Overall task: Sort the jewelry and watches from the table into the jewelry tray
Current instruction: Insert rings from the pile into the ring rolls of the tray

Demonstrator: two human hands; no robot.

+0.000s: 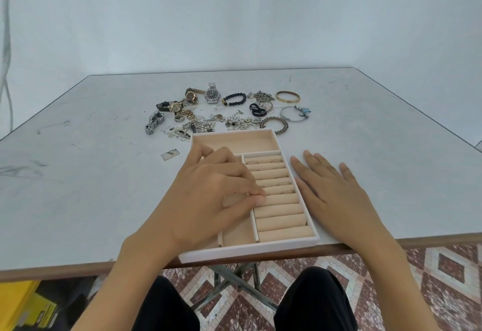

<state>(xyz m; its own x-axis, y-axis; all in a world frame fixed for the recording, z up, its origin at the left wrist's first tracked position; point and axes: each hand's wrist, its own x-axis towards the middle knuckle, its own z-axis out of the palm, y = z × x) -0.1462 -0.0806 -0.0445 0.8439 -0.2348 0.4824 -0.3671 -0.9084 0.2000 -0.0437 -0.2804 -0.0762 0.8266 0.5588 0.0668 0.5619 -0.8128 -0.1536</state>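
The beige jewelry tray (250, 249) lies at the table's front edge, and several rings sit between its padded rolls (280, 216). My left hand (208, 192) hovers over the tray with fingers curled. Its fingertips pinch something small, seemingly a ring, down at the left end of a middle roll. My right hand (331, 190) lies flat on the table just right of the tray, fingers spread. Beyond the tray is the loose jewelry pile (208, 122), with a silver watch (212, 94), a steel-band watch (154, 122) and a black bead bracelet (234, 99).
A gold bangle (287, 96), a silver charm bangle (293, 114) and a braided bracelet (275, 124) lie at the back right. A small metal plate (170, 154) sits left of the tray. The tray overhangs the table's front edge. A yellow box (18, 304) stands on the floor.
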